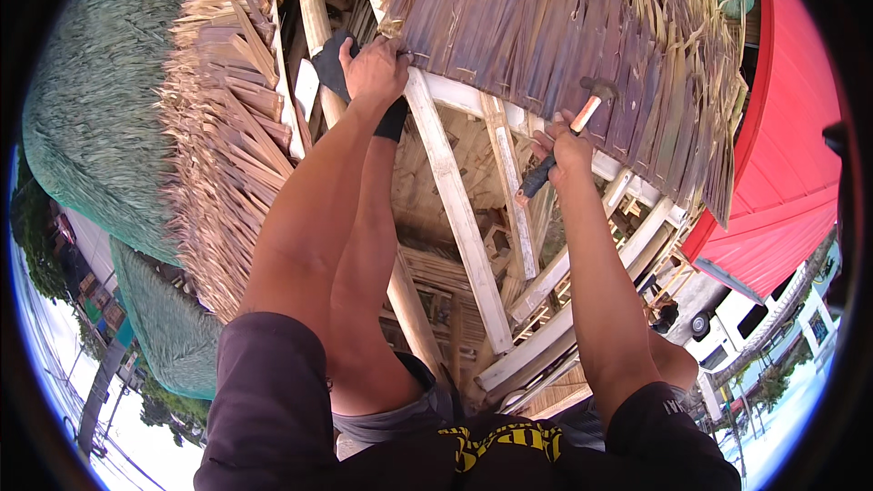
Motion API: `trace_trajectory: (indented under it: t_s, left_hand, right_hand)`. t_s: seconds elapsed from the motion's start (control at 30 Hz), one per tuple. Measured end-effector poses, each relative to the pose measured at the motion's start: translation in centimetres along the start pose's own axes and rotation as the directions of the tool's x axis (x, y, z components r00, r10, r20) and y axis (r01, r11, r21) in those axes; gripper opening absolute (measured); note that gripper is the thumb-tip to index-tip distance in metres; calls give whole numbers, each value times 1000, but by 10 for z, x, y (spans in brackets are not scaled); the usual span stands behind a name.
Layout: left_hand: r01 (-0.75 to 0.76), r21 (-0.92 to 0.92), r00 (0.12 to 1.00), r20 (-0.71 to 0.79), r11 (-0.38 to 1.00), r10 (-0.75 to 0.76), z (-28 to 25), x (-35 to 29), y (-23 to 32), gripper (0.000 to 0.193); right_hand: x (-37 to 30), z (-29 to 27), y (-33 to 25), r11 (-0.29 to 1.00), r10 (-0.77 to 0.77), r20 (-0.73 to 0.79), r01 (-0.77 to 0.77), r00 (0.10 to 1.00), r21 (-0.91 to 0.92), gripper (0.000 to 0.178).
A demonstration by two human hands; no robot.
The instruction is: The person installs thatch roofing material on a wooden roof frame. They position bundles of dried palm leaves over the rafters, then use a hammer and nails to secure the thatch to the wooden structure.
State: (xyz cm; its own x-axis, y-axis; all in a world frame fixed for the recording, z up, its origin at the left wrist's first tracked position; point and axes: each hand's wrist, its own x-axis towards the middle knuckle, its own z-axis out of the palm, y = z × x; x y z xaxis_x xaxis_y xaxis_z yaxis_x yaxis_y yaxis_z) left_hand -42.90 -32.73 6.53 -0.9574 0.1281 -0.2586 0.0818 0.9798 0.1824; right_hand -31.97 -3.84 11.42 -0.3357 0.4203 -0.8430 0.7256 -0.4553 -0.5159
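My right hand (570,144) is wrapped round a hammer (589,114) with a pale and orange shaft and a dark wrapped grip; its head points up over the brown thatch panel (536,27). My left hand (376,71) is closed at the lower left corner of that panel, its fingertips pinched at the edge where a white-painted beam (455,209) meets it. What sits between those fingertips is too small to make out. Below the left hand, my foot in a dark shoe (335,64) rests against a round bamboo pole (312,0).
More thatch (227,118) covers the roof at left, beside green-netted thatched roofs (100,82). Between the white timbers, the open frame drops to a lower level. A red metal roof (787,145) lies at right, with a white vehicle (750,323) on the ground below.
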Motion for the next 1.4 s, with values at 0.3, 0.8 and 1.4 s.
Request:
trace_trajectory:
  t_s: [0.3, 0.8, 1.4]
  left_hand:
    - [-47, 50, 999, -11, 998, 47, 2, 0, 0, 23]
    - [-74, 94, 997, 45, 993, 70, 0, 2, -4, 27]
    - [-184, 142, 978, -69, 973, 196, 8, -5, -10, 17]
  right_hand:
    - [-93, 33, 10, 422, -264, 566, 621, 781, -660, 44]
    - [-83, 78, 13, 303, -431, 650, 779, 626, -549, 32]
    - [-52, 68, 44, 199, -172, 572, 597, 802, -777, 33]
